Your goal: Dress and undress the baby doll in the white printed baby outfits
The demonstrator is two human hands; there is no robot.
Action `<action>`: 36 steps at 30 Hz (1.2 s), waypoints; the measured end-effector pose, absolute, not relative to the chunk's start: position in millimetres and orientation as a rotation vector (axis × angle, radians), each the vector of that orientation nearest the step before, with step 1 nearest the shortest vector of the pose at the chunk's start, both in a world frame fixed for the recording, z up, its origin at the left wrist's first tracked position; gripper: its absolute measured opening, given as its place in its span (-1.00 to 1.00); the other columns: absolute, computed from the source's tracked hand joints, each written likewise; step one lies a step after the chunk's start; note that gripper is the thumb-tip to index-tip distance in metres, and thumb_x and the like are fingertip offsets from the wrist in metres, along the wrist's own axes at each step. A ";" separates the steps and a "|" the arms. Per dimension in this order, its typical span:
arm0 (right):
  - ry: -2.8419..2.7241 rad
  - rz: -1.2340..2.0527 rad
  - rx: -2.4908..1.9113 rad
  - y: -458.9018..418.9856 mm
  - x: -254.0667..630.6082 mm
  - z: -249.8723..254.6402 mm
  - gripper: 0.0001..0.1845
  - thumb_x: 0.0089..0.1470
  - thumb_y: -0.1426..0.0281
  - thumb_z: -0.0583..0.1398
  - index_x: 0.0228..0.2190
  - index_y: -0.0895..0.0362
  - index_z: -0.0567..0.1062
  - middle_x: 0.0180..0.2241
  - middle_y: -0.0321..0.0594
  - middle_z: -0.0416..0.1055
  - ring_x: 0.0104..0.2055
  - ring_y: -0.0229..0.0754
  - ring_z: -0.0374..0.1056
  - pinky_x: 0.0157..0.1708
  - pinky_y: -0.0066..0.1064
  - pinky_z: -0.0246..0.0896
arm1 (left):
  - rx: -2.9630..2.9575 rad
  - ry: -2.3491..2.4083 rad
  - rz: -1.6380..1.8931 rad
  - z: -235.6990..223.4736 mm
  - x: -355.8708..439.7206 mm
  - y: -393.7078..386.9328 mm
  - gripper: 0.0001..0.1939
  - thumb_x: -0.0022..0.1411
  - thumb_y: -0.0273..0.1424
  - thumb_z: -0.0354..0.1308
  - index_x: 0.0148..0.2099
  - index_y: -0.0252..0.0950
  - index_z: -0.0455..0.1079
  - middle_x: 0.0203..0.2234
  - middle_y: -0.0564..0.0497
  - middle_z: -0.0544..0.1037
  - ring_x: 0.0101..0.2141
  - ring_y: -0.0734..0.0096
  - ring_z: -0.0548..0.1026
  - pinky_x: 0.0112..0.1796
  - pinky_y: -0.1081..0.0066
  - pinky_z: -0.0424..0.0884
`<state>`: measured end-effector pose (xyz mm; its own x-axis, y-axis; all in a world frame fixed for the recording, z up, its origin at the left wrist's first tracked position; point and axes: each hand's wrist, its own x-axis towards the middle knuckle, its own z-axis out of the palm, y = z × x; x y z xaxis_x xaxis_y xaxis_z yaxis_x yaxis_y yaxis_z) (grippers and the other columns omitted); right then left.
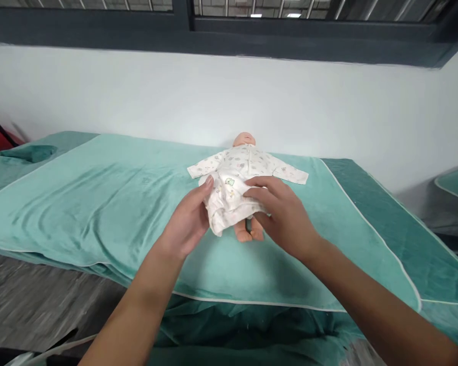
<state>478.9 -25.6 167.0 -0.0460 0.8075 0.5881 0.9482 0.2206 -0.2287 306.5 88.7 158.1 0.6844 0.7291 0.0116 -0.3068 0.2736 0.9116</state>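
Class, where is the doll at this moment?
In the head view, the doll lies slightly right of centre on the green bedcover, partly hidden by handheld white fabric.

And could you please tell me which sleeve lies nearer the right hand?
The right-side sleeve, spread just beyond the right hand; the other sleeve extends left from the shirt, nearer the left hand.

No words, numbers or brands I can read. Cloth [229, 206] I hold: 1 green print [229, 181], picture rather than lettering; marks around it too small to tell. Shirt [244, 161]: scattered small prints, equally unreadable.
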 end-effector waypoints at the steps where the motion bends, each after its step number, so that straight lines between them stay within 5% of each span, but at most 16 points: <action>1: -1.848 -0.223 -1.613 -24.7 482.0 174.7 -0.69 0.15 0.55 0.12 -0.14 0.02 0.53 -0.03 -0.12 0.53 0.00 0.05 0.42 -0.04 -0.05 0.35 | 1.136 0.489 0.744 161.7 303.2 88.8 -0.46 0.30 0.03 0.17 0.10 -0.27 0.51 -0.11 -0.12 0.64 0.09 -0.08 0.51 0.03 0.12 0.51; 4: -1.676 0.009 -1.560 -17.4 485.4 208.6 -0.80 0.16 0.49 0.17 -0.23 0.03 0.56 -0.25 -0.28 0.56 -0.21 -0.11 0.46 -0.17 -0.24 0.38 | 1.307 0.610 1.102 178.3 293.7 85.7 -0.58 0.29 -0.06 0.24 0.09 -0.14 0.49 0.06 0.00 0.57 0.15 0.03 0.47 0.10 0.14 0.46; 8: -1.487 0.216 -1.360 3.6 475.1 261.0 -0.82 0.12 0.46 0.24 -0.23 0.04 0.59 -0.24 -0.37 0.53 -0.19 -0.19 0.47 -0.14 -0.36 0.38 | 1.617 0.411 1.526 213.8 289.6 70.7 -0.52 0.24 -0.18 0.33 0.18 0.00 0.38 0.29 0.15 0.35 0.34 0.10 0.24 0.26 0.15 0.29; 12: -1.514 0.376 -1.189 23.3 463.7 291.8 -0.77 0.11 0.55 0.17 -0.25 0.08 0.58 -0.28 -0.39 0.51 -0.30 -0.30 0.44 -0.26 -0.48 0.37 | 1.900 0.339 1.351 244.0 297.4 61.4 -0.42 0.07 -0.30 0.45 0.14 -0.11 0.42 0.24 -0.01 0.37 0.39 -0.14 0.11 0.29 0.03 0.25; 19: -1.459 0.351 -1.151 27.9 462.2 295.8 -0.84 0.10 0.57 0.16 -0.34 0.11 0.51 -0.37 -0.38 0.45 -0.39 -0.37 0.31 -0.36 -0.54 0.28 | 1.767 0.446 1.316 254.0 313.2 73.6 -0.82 0.19 -0.46 0.27 -0.14 -0.26 0.42 0.01 -0.09 0.41 0.37 -0.14 0.09 0.26 0.03 0.27; 25: -1.514 0.169 -1.315 19.6 478.7 293.2 -0.87 0.16 0.50 0.20 -0.43 0.14 0.47 -0.42 -0.43 0.35 -0.37 -0.39 0.28 -0.32 -0.50 0.19 | 1.924 0.531 1.172 261.3 303.6 75.7 -0.97 0.20 -0.45 0.24 -0.30 -0.29 0.46 -0.34 0.04 0.46 0.05 0.07 0.46 0.02 0.21 0.47; 29: -1.384 0.321 -1.199 16.5 492.4 289.1 -0.82 0.12 0.45 0.26 -0.51 0.13 0.46 -0.43 -0.40 0.30 -0.42 -0.37 0.24 -0.33 -0.45 0.19 | 1.886 0.411 1.050 269.5 291.0 73.2 -0.79 0.29 -0.28 0.24 -0.35 -0.29 0.50 -0.50 0.08 0.47 -0.36 0.34 0.53 -0.31 0.40 0.46; 34: -1.130 0.879 -0.845 13.5 479.4 272.8 -0.93 0.13 0.41 0.29 -0.38 0.08 0.48 -0.41 -0.34 0.47 -0.33 -0.20 0.45 -0.17 -0.31 0.38 | 1.427 0.157 1.134 270.7 305.0 77.8 -0.78 0.39 -0.23 0.14 -0.21 -0.24 0.51 -0.44 0.03 0.56 -0.27 0.29 0.59 -0.18 0.35 0.48; 36: -1.094 0.973 -0.850 14.4 472.2 262.7 -0.90 0.16 0.31 0.30 -0.29 0.06 0.51 -0.33 -0.32 0.53 -0.23 -0.14 0.51 -0.08 -0.25 0.40 | 1.319 0.153 1.016 266.3 312.7 83.6 -0.71 0.43 -0.18 0.09 -0.28 -0.24 0.46 -0.59 0.08 0.47 -0.39 0.37 0.57 -0.20 0.37 0.48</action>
<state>472.2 14.4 262.7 0.1612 0.9343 0.3179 -0.2065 0.3469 -0.9149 312.7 83.6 266.3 0.5839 0.6843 0.4368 -0.5250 -0.0921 0.8461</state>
